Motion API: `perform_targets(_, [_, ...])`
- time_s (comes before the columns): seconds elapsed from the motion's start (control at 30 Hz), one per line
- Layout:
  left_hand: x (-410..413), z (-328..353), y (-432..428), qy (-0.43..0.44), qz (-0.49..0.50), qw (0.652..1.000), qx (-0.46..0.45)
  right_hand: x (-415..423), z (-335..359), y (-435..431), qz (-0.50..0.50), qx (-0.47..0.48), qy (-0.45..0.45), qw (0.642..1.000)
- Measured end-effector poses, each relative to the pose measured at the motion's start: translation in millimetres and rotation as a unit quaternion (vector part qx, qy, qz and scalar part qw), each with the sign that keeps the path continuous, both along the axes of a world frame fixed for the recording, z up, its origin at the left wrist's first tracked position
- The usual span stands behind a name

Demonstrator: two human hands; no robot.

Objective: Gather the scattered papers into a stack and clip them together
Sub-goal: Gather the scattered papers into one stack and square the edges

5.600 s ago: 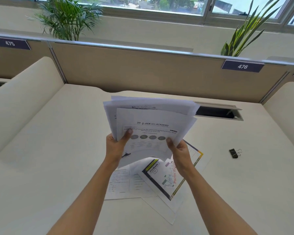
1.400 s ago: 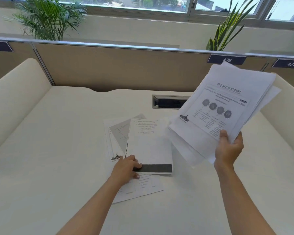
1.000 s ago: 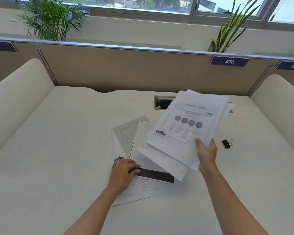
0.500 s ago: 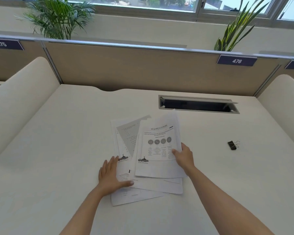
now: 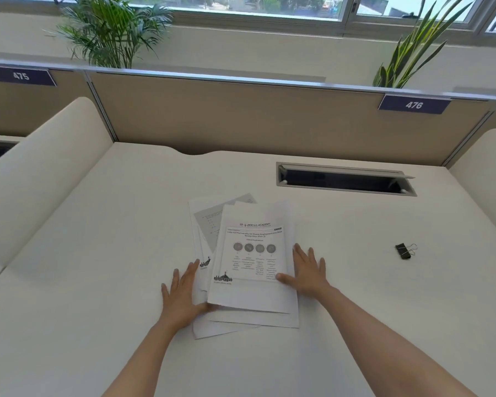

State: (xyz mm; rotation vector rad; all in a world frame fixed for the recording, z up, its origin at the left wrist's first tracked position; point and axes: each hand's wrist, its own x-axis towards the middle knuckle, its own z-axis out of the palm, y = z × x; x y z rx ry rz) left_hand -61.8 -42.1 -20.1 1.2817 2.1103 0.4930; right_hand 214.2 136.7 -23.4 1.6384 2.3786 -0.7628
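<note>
White papers in a loose, uneven pile near the middle of the bench, lower sheets fanned out to the left; top sheet printed, four grey circles in a row; left hand flat against the pile's left edge, fingers straight, gripping nothing; right hand flat at the right edge, fingers spread, thumb lying on the top sheet, nothing grasped; black binder clip well apart to the right, untouched; open cable hatch beyond, near the tan partition.
</note>
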Motion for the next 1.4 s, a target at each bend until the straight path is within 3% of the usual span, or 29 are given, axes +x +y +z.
perform_targets(0.33, [11,33,38,-0.162,0.136,0.977,-0.007,-14,-1,-11,0.011,0.002,0.05,0.999])
perform_targets(0.5, [22,40,54,-0.118,0.254,0.96,-0.025,-20,-2,-14,0.015,0.001,0.065,0.998])
perform_targets(0.67, [28,45,65,-0.054,0.237,0.964,-0.112,-20,0,-15,0.016,0.002,0.066,0.998])
perform_targets(1.4, [13,36,73,-0.13,0.364,0.919,-0.069,-19,6,-14,0.014,0.001,0.068,0.998])
